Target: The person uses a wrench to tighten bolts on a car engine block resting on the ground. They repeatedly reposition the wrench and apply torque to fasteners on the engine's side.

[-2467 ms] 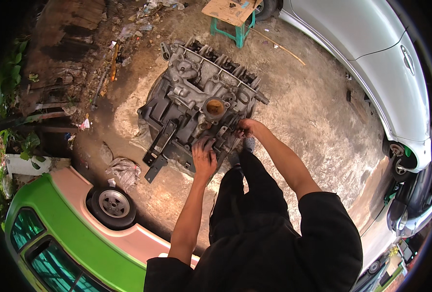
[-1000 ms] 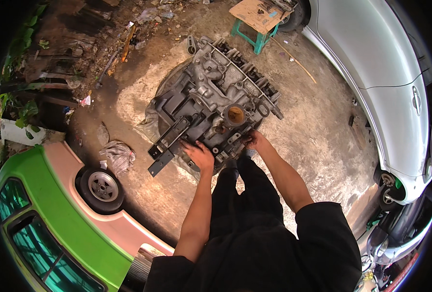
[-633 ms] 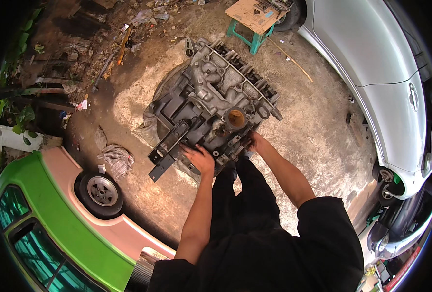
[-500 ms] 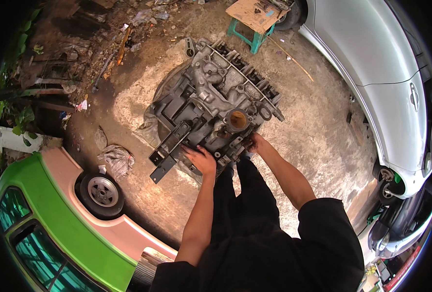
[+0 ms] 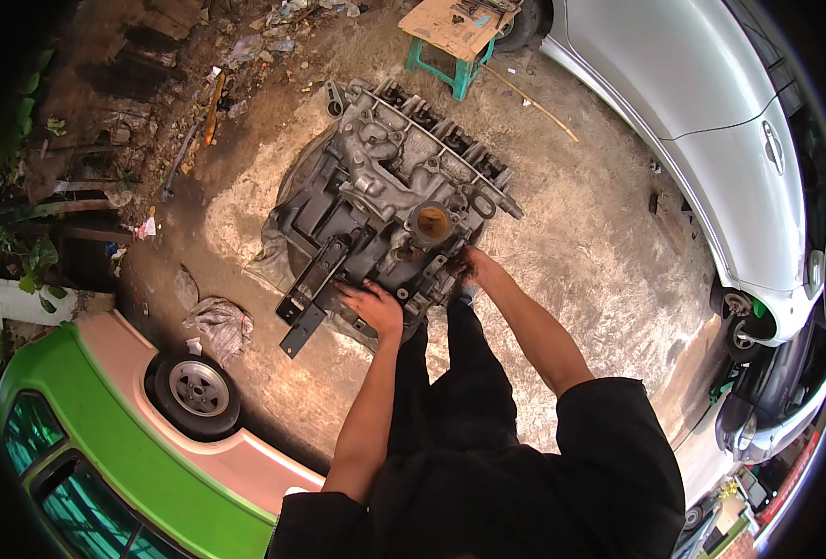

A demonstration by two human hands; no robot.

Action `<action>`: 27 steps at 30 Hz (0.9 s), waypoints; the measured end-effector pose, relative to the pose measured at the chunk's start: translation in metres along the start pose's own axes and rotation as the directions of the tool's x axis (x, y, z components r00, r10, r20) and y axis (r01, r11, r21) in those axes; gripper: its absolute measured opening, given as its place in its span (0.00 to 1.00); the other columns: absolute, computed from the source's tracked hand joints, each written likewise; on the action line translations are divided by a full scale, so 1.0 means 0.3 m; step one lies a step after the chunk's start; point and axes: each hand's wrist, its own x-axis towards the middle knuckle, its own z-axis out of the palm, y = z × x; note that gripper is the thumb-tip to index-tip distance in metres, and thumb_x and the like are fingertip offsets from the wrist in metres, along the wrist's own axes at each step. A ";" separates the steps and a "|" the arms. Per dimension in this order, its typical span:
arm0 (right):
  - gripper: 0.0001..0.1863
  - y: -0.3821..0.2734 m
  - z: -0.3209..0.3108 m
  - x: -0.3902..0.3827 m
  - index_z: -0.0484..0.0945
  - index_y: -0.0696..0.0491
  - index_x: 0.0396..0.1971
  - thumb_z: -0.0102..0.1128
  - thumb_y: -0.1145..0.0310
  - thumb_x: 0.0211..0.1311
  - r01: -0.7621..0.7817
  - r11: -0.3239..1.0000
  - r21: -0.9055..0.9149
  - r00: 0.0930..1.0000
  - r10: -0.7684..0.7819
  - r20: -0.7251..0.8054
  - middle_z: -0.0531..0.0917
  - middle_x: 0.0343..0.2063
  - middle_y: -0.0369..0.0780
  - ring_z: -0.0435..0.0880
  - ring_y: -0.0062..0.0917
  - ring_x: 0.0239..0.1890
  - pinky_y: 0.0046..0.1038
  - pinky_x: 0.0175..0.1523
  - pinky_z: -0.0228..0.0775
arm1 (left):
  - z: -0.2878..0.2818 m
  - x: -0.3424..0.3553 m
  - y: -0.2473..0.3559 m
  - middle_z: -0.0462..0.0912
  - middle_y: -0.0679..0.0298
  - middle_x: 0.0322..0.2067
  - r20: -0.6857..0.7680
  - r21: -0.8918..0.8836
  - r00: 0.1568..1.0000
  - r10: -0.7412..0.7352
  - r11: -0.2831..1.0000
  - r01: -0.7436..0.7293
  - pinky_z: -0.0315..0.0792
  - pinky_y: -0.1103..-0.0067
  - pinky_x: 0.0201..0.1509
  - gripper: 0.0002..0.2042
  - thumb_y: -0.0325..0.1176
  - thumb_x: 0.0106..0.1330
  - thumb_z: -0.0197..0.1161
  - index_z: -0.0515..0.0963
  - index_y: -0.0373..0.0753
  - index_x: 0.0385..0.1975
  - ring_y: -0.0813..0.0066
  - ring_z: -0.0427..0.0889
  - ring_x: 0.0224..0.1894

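Note:
A grimy metal engine (image 5: 385, 168) sits on a rounded support with a crumpled sheet (image 5: 269, 253). Its round inlet (image 5: 433, 221), brown inside, faces up. Black flat brackets (image 5: 306, 303) jut from the lower left. My left hand (image 5: 371, 303) lies against the engine's lower edge beside these brackets, fingers spread. My right hand (image 5: 472, 265) reaches into the engine's lower right side below the inlet; its fingers are curled and partly hidden, and what they hold cannot be made out.
A wooden board on a green stool (image 5: 441, 26) stands behind the engine, near a stick (image 5: 539, 107). A silver car (image 5: 711, 140) lines the right, a green and pink car (image 5: 106, 419) the lower left. Crumpled sacking (image 5: 217, 326), litter and boards (image 5: 115, 140) lie left.
Compared with 2.5 seconds ago, my left hand has shifted left along the engine toward the brackets and spread its fingers. My right hand stays near the same spot. The view has shifted slightly.

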 end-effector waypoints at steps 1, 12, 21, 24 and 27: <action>0.11 0.001 0.007 -0.008 0.71 0.56 0.32 0.39 0.68 0.65 -0.007 1.000 0.017 1.000 0.007 0.007 0.74 0.21 0.44 0.69 0.23 0.11 0.23 0.10 0.54 | -0.009 -0.006 -0.004 0.42 0.27 0.67 0.019 -0.013 1.000 -0.016 1.000 0.016 0.56 0.55 0.68 0.34 0.37 0.75 0.45 0.37 0.22 0.70 0.32 0.53 0.68; 0.14 0.214 0.156 -0.057 0.79 0.62 0.39 0.51 0.69 0.59 0.169 0.147 -0.975 -0.013 -0.988 -0.151 0.84 0.35 0.55 0.84 0.47 0.36 0.41 0.44 0.75 | -0.112 -0.027 -0.023 0.66 0.47 0.55 0.076 -0.004 0.649 0.757 0.651 -0.759 0.58 0.53 0.62 0.18 0.38 0.71 0.47 0.70 0.33 0.53 0.48 0.67 0.59; 0.12 0.192 0.076 0.127 0.81 0.58 0.38 0.48 0.77 0.60 0.825 0.228 -0.518 0.024 -0.928 -0.371 0.84 0.31 0.46 0.82 0.38 0.37 0.37 0.47 0.72 | -0.055 0.138 0.058 0.57 0.52 0.70 0.295 -0.112 0.322 0.900 0.367 -0.923 0.45 0.50 0.74 0.25 0.34 0.65 0.53 0.69 0.56 0.65 0.49 0.53 0.73; 0.10 0.187 0.076 0.191 0.81 0.59 0.36 0.49 0.76 0.63 0.852 0.157 -0.500 -0.108 -0.881 -0.461 0.83 0.31 0.45 0.80 0.35 0.37 0.35 0.46 0.71 | -0.062 0.125 0.050 0.54 0.50 0.71 0.367 -0.086 0.293 0.883 0.346 -0.934 0.43 0.51 0.75 0.28 0.34 0.65 0.52 0.66 0.60 0.67 0.49 0.51 0.74; 0.10 0.207 0.110 0.180 0.81 0.61 0.38 0.50 0.74 0.65 0.862 0.186 -0.471 -0.091 -0.857 -0.507 0.83 0.34 0.48 0.80 0.35 0.39 0.35 0.48 0.70 | -0.085 0.136 0.036 0.51 0.47 0.71 0.428 -0.058 0.206 0.880 0.254 -0.965 0.42 0.52 0.76 0.29 0.34 0.65 0.52 0.65 0.62 0.68 0.49 0.48 0.74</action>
